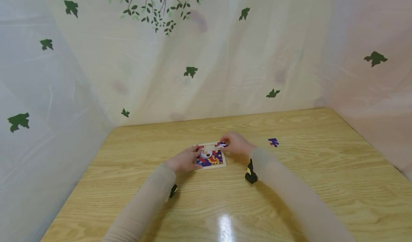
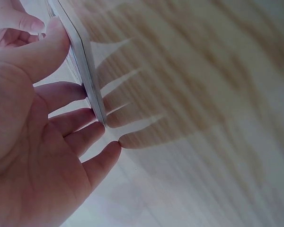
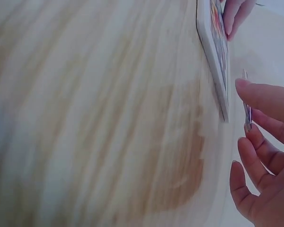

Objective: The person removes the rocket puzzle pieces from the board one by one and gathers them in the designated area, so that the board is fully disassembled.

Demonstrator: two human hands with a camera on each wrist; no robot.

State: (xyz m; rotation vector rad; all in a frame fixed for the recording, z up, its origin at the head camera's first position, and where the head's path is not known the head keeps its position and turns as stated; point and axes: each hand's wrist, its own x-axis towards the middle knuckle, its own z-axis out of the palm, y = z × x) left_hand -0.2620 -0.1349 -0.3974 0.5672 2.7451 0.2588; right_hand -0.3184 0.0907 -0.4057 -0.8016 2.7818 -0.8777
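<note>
A small framed jigsaw puzzle lies on the table, its picture showing a round white figure, orange flame shapes and stars on dark blue. Pale backing shows along its far side. My left hand holds the puzzle by its left edge; in the left wrist view its fingers touch the frame's side. Over the far right corner, my right hand pinches a purple and white puzzle piece between thumb and fingers. In the right wrist view that piece appears edge-on, raised apart from the frame.
Another purple and red puzzle piece, or pieces close together, lies on the wooden table to the right. A pale curtain with green leaf prints hangs behind and beside the table. Each wrist carries a small black camera.
</note>
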